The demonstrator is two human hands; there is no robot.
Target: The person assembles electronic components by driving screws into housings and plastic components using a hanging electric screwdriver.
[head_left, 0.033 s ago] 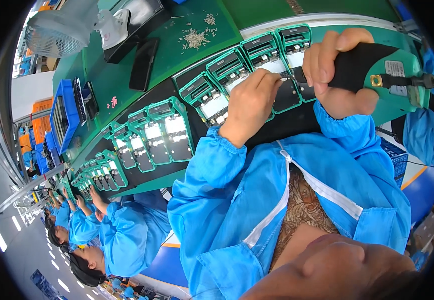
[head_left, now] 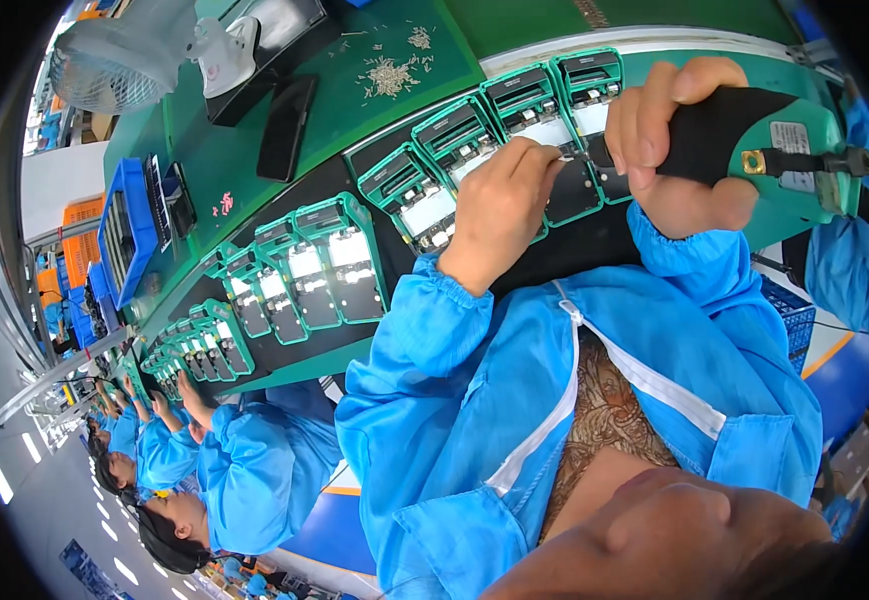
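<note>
My right hand point(head_left: 679, 150) is wrapped round a green and black electric screwdriver point(head_left: 704, 130), held almost level with its tip toward the left. Just left of that tip, my left hand point(head_left: 502, 205) pinches what looks like a small screw point(head_left: 566, 157) between thumb and forefinger; most of it is hidden. Both hands hang over a row of green-framed device housings point(head_left: 444, 130) with black and white parts inside. The left hand covers part of the housings beneath it.
Loose small metal pieces point(head_left: 390, 78) lie on the green table, with a black phone point(head_left: 287, 128) nearby. More housings point(head_left: 314, 265) line the bench leftward, where co-workers point(head_left: 254, 470) sit. A fan point(head_left: 114, 65) and a blue tray point(head_left: 126, 235) stand at the far left.
</note>
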